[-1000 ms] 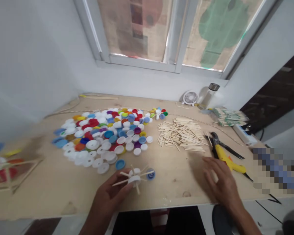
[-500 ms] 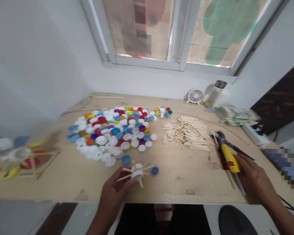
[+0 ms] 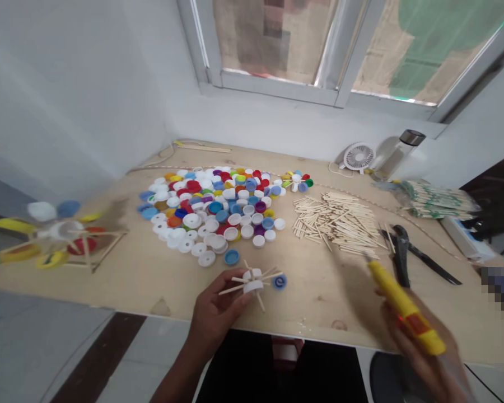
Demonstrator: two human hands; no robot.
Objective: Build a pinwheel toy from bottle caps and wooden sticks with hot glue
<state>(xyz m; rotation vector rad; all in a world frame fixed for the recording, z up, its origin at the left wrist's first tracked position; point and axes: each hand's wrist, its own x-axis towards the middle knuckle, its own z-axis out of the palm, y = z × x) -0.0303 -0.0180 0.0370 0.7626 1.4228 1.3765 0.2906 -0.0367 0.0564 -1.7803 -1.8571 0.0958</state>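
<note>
My left hand (image 3: 220,305) pinches a white bottle-cap hub (image 3: 252,284) with several wooden sticks poking outward from it. A blue cap (image 3: 279,281) lies by the stick ends on its right, and another blue cap (image 3: 232,257) sits just behind it. My right hand (image 3: 420,341) is closed around a yellow hot glue gun (image 3: 407,310), raised above the table with its nozzle pointing away to the upper left. The gun is slightly blurred. Behind it, a black-handled tool (image 3: 401,254) rests on the wood.
A heap of coloured caps (image 3: 218,210) spreads across the middle left. Cut sticks (image 3: 340,221) are piled right of centre. A finished-looking cap wheel on a stick frame (image 3: 67,235) stands at left. A small fan (image 3: 359,157), a glass bottle (image 3: 399,154) and a power strip (image 3: 466,238) line the right back.
My right hand has lifted the glue gun off the table beside the black tool and brought it nearer. My left hand still holds the hub. The view has shifted left.
</note>
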